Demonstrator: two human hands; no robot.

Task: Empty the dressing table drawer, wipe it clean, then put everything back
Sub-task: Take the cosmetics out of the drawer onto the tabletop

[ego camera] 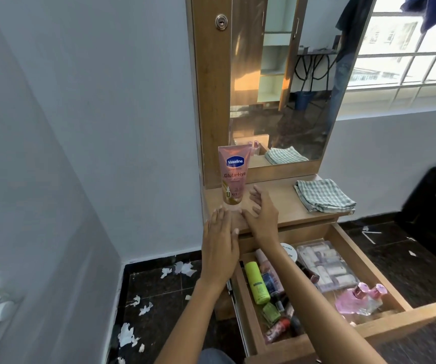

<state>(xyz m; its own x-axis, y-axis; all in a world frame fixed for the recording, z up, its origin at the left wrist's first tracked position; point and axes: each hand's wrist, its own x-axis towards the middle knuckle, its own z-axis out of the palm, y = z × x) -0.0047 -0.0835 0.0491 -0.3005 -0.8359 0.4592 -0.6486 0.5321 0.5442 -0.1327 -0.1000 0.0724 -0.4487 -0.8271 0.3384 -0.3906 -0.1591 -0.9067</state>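
A pink Vaseline tube (234,174) stands upright on its cap at the left end of the wooden dressing table top (277,200). My left hand (220,245) lies flat with straight fingers at the table's front edge, just below the tube. My right hand (260,208) hovers right of the tube's base with fingers loosely spread, holding nothing. The drawer (385,324) is pulled out below. It holds a yellow-green bottle (256,282), a clear case of small tubes (324,264), pink perfume bottles (358,298), a white jar (289,252) and several small bottles.
A folded checked cloth (324,195) lies at the right end of the table top. A mirror (290,74) rises behind. White paper scraps (143,306) litter the dark tiled floor at left. A white wall closes the left side; a dark object (435,206) stands at far right.
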